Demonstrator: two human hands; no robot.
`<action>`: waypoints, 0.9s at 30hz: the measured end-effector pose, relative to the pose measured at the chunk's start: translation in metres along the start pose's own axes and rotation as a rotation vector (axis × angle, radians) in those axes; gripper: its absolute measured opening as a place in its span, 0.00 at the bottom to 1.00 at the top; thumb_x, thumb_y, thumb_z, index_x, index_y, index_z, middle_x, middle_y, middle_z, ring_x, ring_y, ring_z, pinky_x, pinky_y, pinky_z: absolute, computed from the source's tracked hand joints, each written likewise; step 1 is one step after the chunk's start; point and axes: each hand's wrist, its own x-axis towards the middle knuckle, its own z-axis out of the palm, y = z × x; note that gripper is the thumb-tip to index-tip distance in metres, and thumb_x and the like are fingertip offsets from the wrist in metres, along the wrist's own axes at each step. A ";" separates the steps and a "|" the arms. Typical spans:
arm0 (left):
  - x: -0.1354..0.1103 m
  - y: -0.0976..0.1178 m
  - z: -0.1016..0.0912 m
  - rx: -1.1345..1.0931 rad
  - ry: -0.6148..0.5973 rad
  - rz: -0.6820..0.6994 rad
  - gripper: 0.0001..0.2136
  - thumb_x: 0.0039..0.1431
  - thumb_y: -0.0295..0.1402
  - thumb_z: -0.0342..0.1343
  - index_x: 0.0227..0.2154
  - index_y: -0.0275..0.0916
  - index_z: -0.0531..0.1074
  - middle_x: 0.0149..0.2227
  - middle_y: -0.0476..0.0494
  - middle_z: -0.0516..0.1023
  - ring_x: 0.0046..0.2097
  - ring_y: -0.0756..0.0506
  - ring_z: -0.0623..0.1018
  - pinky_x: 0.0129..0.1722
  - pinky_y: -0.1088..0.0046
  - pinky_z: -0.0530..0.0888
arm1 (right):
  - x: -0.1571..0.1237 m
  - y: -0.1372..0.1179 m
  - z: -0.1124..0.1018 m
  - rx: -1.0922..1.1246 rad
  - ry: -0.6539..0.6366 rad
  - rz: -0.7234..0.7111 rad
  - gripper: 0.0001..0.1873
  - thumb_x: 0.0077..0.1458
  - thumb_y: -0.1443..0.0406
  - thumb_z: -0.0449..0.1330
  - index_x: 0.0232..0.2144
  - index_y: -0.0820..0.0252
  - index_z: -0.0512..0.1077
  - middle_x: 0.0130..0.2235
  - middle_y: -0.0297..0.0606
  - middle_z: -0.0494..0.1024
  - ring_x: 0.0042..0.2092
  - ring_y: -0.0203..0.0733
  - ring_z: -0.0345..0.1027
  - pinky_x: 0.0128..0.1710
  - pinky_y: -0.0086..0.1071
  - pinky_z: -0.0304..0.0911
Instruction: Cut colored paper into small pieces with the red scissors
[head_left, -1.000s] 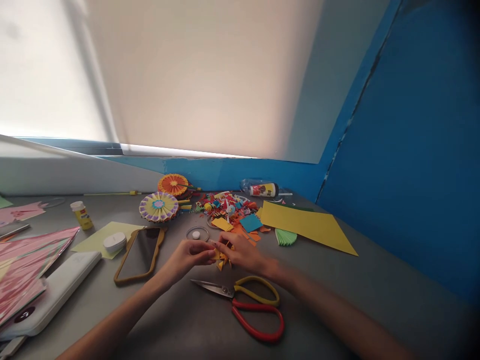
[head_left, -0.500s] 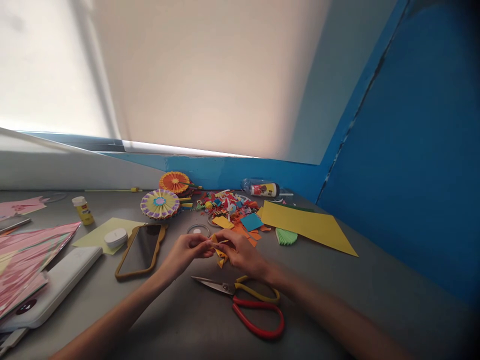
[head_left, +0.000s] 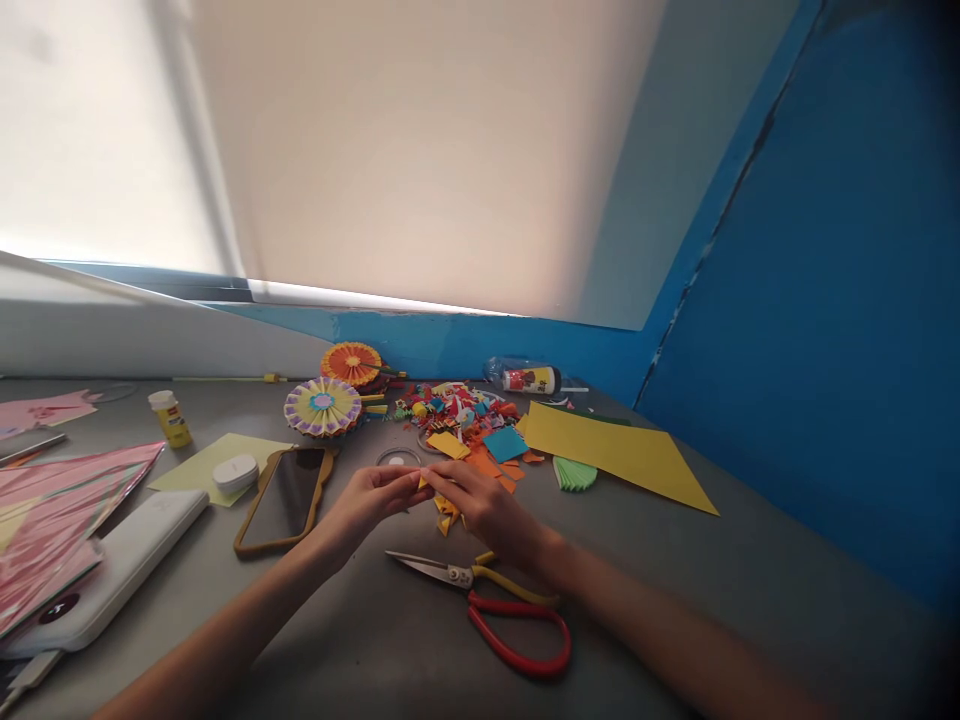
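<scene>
Fingertip to fingertip, my left hand [head_left: 381, 497] and my right hand [head_left: 474, 500] pinch a small piece of yellow paper [head_left: 423, 482], mostly hidden by the fingers. Below my right hand's fingers lie several yellow paper scraps [head_left: 445, 520]. Scissors [head_left: 457, 576] with one yellow and one red handle rest slightly open on the table, nearer to me than both hands; my right wrist partly covers the yellow handle. Just beyond the hands are orange paper pieces [head_left: 487, 464], a blue paper square [head_left: 506, 443] and a roll of clear tape [head_left: 397, 458].
A phone [head_left: 286, 498], a white case [head_left: 235, 473], a glue stick [head_left: 170, 420] and a white power bank [head_left: 124, 570] lie left. Paper rosettes [head_left: 322, 405], colourful scraps [head_left: 457, 408] and a glue bottle [head_left: 531, 380] are behind. Yellow paper [head_left: 619, 450] and a green folded fan [head_left: 574, 474] lie right.
My fingers have closed further around the yellow paper piece, so less of it shows. My right hand's fingers now lie straighter across it. The tabletop things stay in place.
</scene>
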 end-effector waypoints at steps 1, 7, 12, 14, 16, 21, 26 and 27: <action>0.000 0.000 0.001 -0.006 -0.011 0.009 0.15 0.49 0.37 0.64 0.37 0.33 0.78 0.40 0.38 0.81 0.46 0.42 0.78 0.55 0.66 0.67 | 0.001 0.000 -0.001 -0.043 -0.012 -0.020 0.23 0.60 0.76 0.47 0.57 0.67 0.60 0.50 0.52 0.70 0.54 0.47 0.63 0.51 0.40 0.66; -0.004 0.002 0.004 0.024 -0.054 0.075 0.17 0.52 0.41 0.60 0.39 0.32 0.77 0.43 0.38 0.80 0.49 0.41 0.76 0.56 0.65 0.66 | 0.003 -0.001 -0.009 -0.181 -0.074 -0.064 0.24 0.58 0.77 0.51 0.57 0.73 0.60 0.50 0.55 0.70 0.55 0.49 0.63 0.53 0.40 0.65; -0.006 0.007 0.004 0.141 -0.006 0.096 0.18 0.50 0.40 0.62 0.42 0.35 0.76 0.44 0.38 0.79 0.51 0.39 0.75 0.53 0.66 0.68 | 0.006 -0.005 -0.014 0.107 -0.080 0.091 0.24 0.59 0.77 0.47 0.57 0.66 0.59 0.55 0.52 0.66 0.58 0.46 0.58 0.55 0.39 0.61; -0.006 0.008 0.004 0.147 0.012 0.090 0.19 0.48 0.40 0.64 0.41 0.35 0.76 0.43 0.38 0.80 0.49 0.39 0.76 0.52 0.66 0.69 | 0.009 -0.008 -0.016 0.320 -0.015 0.278 0.19 0.63 0.72 0.46 0.55 0.61 0.61 0.53 0.47 0.68 0.55 0.43 0.62 0.52 0.37 0.63; -0.005 0.008 0.005 0.144 0.022 0.085 0.19 0.46 0.40 0.65 0.39 0.35 0.75 0.42 0.37 0.80 0.47 0.39 0.78 0.50 0.65 0.71 | 0.013 -0.011 -0.016 0.481 0.039 0.473 0.13 0.65 0.65 0.45 0.47 0.60 0.65 0.44 0.42 0.72 0.46 0.40 0.68 0.44 0.33 0.67; -0.003 0.003 0.011 0.128 0.002 0.076 0.18 0.45 0.40 0.66 0.36 0.33 0.74 0.38 0.37 0.81 0.44 0.40 0.79 0.49 0.64 0.72 | 0.019 -0.016 -0.009 0.626 0.060 0.688 0.15 0.63 0.56 0.48 0.31 0.60 0.65 0.30 0.34 0.71 0.31 0.35 0.66 0.30 0.28 0.62; -0.004 0.001 0.016 0.084 -0.009 0.029 0.18 0.44 0.40 0.66 0.33 0.32 0.74 0.38 0.38 0.81 0.43 0.40 0.79 0.51 0.62 0.71 | 0.018 -0.019 -0.006 0.580 0.089 0.698 0.09 0.61 0.63 0.50 0.29 0.60 0.64 0.30 0.34 0.71 0.32 0.35 0.65 0.31 0.28 0.60; -0.004 0.000 0.017 0.089 -0.023 0.026 0.17 0.44 0.40 0.66 0.33 0.32 0.74 0.37 0.39 0.81 0.42 0.40 0.80 0.51 0.62 0.72 | 0.017 -0.019 -0.007 0.562 0.083 0.694 0.09 0.61 0.65 0.50 0.29 0.60 0.64 0.30 0.34 0.71 0.31 0.35 0.65 0.30 0.28 0.59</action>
